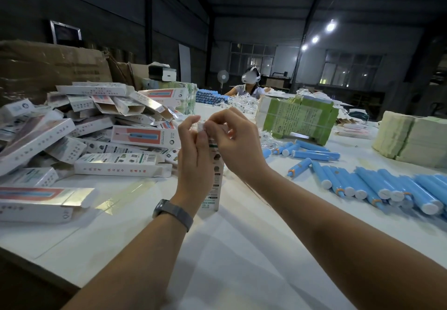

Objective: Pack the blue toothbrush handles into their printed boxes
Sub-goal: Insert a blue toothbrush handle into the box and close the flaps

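Both hands meet at the top of an upright printed box (pixel 216 179), whose upper end is hidden behind the fingers; whether a handle is inside cannot be told. The left hand (pixel 193 151) holds a narrow grip around the box's top, and the right hand (pixel 232 140) pinches something small and pale there, too blurred to name. Blue toothbrush handles (pixel 377 186) lie loose on the white surface (pixel 242 249) to the right, a heap of boxes (pixel 79 128) to the left, in a dim warehouse.
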{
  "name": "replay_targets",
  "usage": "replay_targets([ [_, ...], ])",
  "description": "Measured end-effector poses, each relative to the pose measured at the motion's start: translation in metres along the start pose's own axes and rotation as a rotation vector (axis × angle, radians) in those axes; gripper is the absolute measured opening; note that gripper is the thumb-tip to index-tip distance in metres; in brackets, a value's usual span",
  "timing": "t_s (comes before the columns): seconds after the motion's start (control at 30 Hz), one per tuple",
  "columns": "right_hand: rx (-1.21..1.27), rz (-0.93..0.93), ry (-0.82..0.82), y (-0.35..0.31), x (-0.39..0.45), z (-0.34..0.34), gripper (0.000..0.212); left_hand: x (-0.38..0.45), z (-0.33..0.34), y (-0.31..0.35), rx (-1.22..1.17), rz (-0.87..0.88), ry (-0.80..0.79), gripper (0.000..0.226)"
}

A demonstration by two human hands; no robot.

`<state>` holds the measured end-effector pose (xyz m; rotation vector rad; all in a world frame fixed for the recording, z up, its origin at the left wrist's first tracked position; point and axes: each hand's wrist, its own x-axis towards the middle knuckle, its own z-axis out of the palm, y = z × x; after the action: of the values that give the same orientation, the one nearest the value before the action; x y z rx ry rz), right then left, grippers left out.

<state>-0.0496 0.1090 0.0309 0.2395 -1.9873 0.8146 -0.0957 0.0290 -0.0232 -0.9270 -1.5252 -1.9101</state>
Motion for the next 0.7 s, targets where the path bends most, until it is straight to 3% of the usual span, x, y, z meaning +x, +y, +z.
replay_targets([
  [0.3,0.019,0.050,-0.019,-0.006,0.008,0.000,0.011,0.000,0.001,-0.005,-0.013,-0.011,-0.002,0.028],
  [0.7,0.043,0.096,-0.300,-0.011,0.027,-0.025,0.016,-0.002,0.000,-0.007,-0.022,0.009,-0.011,0.028],
])
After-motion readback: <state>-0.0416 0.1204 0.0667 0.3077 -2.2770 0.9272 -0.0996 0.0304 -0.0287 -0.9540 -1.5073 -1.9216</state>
